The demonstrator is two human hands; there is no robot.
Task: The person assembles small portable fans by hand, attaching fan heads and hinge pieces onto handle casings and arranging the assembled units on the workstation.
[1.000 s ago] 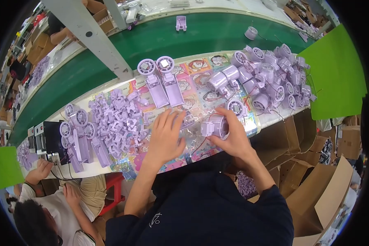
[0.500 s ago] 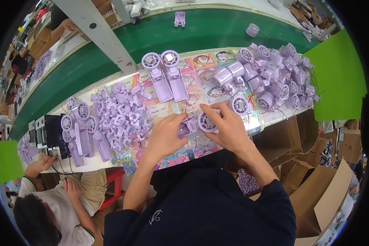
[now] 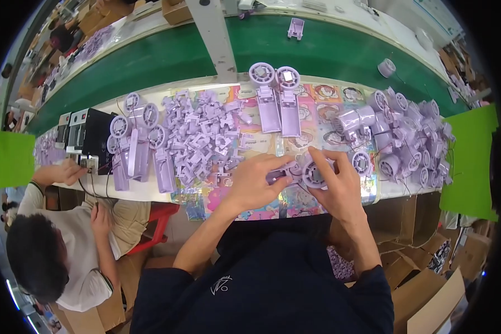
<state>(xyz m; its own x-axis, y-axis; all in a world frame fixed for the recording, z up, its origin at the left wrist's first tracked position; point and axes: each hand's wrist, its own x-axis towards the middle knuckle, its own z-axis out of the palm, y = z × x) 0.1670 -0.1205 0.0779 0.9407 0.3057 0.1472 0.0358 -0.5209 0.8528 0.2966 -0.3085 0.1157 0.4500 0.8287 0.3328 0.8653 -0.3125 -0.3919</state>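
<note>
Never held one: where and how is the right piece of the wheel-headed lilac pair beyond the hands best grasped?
Probably by the long handle, across its straight sides, from the near end; the wheel head sits at the far end.

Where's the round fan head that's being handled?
Head view, right of centre: the lilac fan head is in the right hand, just right of the lilac bracket in the left hand.
</note>
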